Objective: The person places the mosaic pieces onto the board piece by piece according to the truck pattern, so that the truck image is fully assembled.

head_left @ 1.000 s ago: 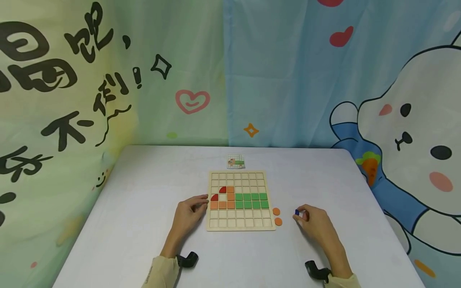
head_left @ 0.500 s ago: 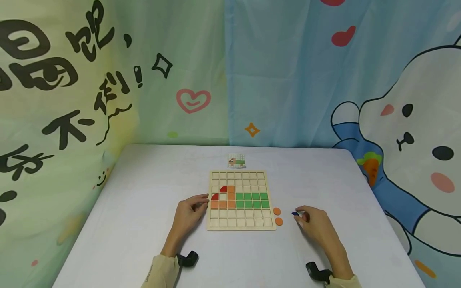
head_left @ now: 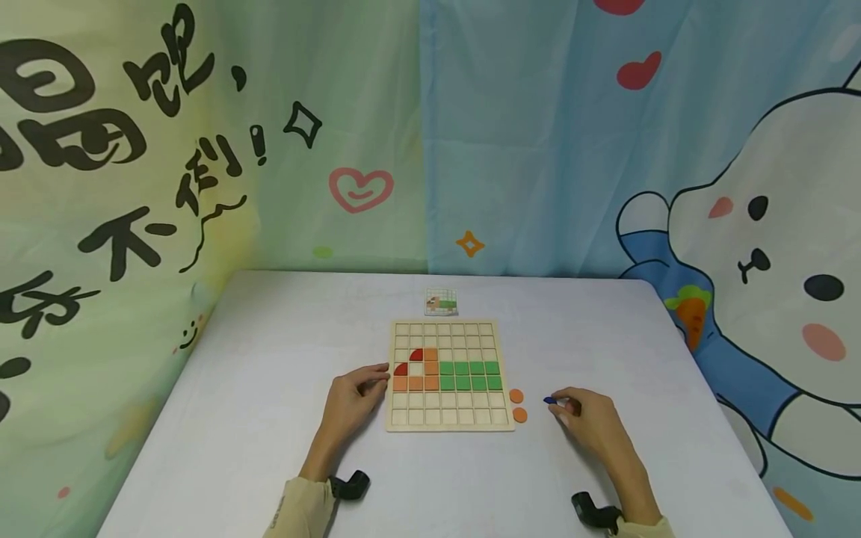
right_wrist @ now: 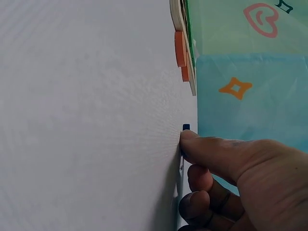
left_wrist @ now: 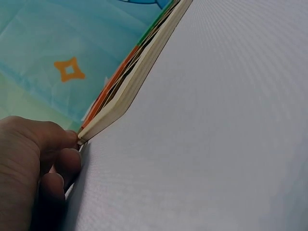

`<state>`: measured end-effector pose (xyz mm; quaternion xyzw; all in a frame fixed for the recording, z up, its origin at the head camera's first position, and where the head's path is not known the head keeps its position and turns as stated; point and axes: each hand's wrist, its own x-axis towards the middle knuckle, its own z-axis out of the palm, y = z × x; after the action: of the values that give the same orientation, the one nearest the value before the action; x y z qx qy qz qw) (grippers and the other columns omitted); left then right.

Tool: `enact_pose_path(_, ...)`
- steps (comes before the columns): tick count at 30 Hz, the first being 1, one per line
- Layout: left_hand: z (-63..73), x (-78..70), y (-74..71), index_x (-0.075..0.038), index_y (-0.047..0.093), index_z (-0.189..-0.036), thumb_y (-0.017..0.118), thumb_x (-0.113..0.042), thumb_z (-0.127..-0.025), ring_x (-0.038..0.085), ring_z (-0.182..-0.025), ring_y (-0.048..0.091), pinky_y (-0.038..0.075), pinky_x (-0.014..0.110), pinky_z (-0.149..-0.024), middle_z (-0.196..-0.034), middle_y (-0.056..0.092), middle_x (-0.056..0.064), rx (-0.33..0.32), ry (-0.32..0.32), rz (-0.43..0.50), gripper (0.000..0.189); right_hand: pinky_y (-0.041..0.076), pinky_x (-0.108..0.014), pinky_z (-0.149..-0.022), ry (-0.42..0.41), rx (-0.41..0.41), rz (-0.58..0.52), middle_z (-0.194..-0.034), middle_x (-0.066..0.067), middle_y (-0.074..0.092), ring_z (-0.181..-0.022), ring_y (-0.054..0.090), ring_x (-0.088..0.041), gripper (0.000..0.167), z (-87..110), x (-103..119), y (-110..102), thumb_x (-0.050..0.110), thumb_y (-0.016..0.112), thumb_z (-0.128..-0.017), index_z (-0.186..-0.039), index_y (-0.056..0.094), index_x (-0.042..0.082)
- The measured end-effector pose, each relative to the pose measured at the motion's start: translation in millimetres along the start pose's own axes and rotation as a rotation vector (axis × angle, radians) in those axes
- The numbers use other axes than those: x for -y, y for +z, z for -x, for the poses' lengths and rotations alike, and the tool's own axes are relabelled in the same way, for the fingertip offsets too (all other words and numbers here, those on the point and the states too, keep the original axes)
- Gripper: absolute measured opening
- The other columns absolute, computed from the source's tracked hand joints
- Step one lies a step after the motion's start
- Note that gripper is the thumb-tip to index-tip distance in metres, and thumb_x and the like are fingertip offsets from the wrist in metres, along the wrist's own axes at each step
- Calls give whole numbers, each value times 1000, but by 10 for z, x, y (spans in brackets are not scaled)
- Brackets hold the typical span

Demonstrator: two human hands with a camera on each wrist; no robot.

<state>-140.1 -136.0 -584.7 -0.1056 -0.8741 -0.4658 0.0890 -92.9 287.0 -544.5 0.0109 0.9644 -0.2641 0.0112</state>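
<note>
My right hand [head_left: 590, 418] pinches a small dark blue piece [head_left: 550, 400] between thumb and fingertips, just above the table. The piece shows as a thin blue end [right_wrist: 186, 126] past the thumb in the right wrist view; its full shape is hidden. A wooden grid board [head_left: 444, 418] lies in front of me. In its cells sit green square tiles [head_left: 469, 376], orange square tiles [head_left: 430, 368] and two red quarter-round tiles [head_left: 417, 355]. My left hand [head_left: 354, 397] touches the board's left edge with its fingertips, and its other fingers [left_wrist: 67, 161] bend loosely beside the edge.
Two orange round discs [head_left: 516, 396] lie on the table along the board's right edge. Behind the board is a small picture card [head_left: 441, 302] with a grid pattern. A printed curtain [head_left: 538, 149] hangs behind the white table [head_left: 323, 329].
In my right fingers the blue piece has turned from upright to lying flatter, its end pointing left. The left hand and the board have stayed in place.
</note>
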Motion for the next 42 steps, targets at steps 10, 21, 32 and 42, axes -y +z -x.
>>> enact_pose_path(10,10,22,-3,-9,84,-106,78,-9,-96,0,-66,53,45,19,-60,-123,80,6,2,13,12,12,37,-26,-62,2,-20,-3,-72,1,60,-69,48,-14,19,-8,-16,30,16,81,-93,-108,80,4)
enact_pose_path(21,15,-17,-3,-9,83,-108,78,-9,-96,1,-65,53,44,19,-60,-123,80,5,8,-9,1,14,37,-25,-61,-44,-29,4,-72,1,57,-68,47,-13,17,-2,17,27,14,80,-93,-106,80,2)
enact_pose_path(32,20,-19,0,-9,83,-108,78,-9,-95,1,-68,55,45,19,-62,-124,80,4,7,-28,4,14,37,-26,-63,-48,-14,4,-74,0,56,-71,48,-14,20,-55,169,46,17,79,-96,-110,79,3)
enact_pose_path(42,11,-17,4,-11,83,-109,77,-12,-97,1,-67,53,44,18,-61,-124,80,2,9,-29,-15,14,37,-25,-64,-116,-7,-13,-74,2,55,-72,47,-12,18,-134,318,85,15,78,-95,-109,79,3)
